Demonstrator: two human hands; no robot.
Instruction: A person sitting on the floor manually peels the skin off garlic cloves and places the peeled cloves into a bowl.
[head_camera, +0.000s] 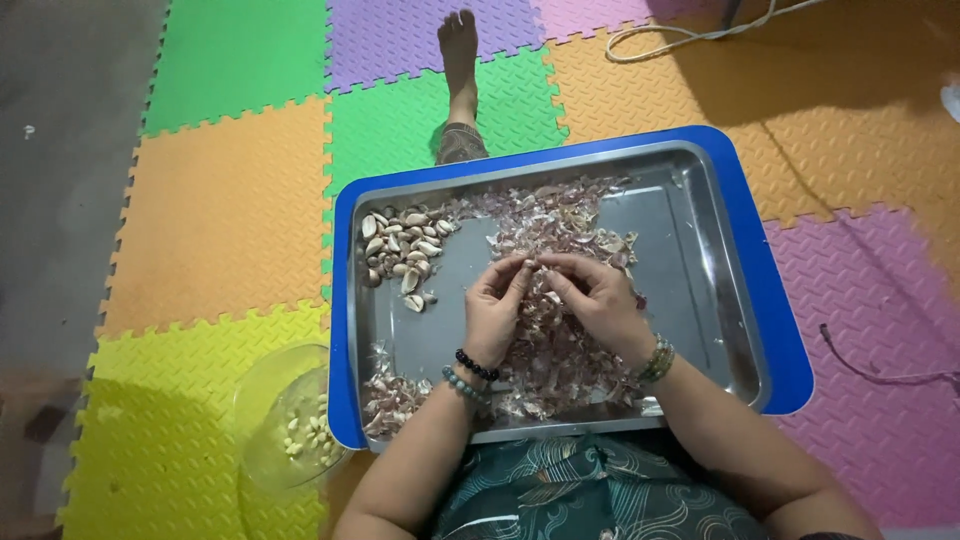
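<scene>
garlic clove, small and pale, is pinched between the fingertips of both hands above the middle of a wide rectangular steel tray. the left hand is closed around the clove from the left, thumb and forefinger pressed together on it, and the right hand is closed on it from the right in the same way; whether skin is on the clove cannot be told, as it is mostly hidden by the fingers. beaded bracelets are worn on both wrists.

the steel tray rests on a larger blue tray, set on a floor of coloured foam mats. a loose heap of papery pinkish garlic skins is spread across the middle of the tray and under the hands, which suggests much peeling is done. a pile of whole unpeeled cloves lies in the far left part of the tray, so a fair share seems left. a smaller cluster of skins or cloves sits at the near left corner; which it is cannot be told. peeled white cloves are gathered in a clear glass bowl on the mat, just beside the tray's near left corner. a bare foot is seen beyond the tray.
</scene>
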